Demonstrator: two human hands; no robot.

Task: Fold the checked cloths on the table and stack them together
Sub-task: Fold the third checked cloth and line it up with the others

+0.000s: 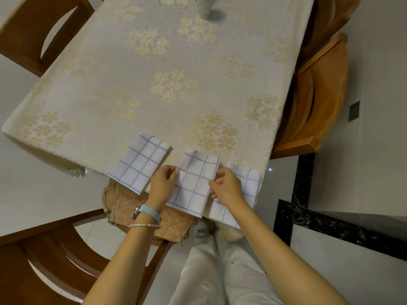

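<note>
Three folded white cloths with blue checks lie side by side along the near edge of the table point(154, 62). The left cloth point(138, 162) lies alone, untouched. My left hand point(163, 183) pinches the left edge of the middle cloth point(192, 186). On that cloth's right edge my right hand point(226, 187) pinches with thumb and fingers. The right cloth point(251, 183) lies partly under my right hand and wrist, and its near end hangs over the table edge.
The table wears a cream tablecloth with gold flower prints. A white paper cup point(203, 7) stands at the far end. Wooden chairs stand at the left point(28, 36), right point(317, 102) and near left point(44, 260); the near one carries a patterned cushion point(171, 221).
</note>
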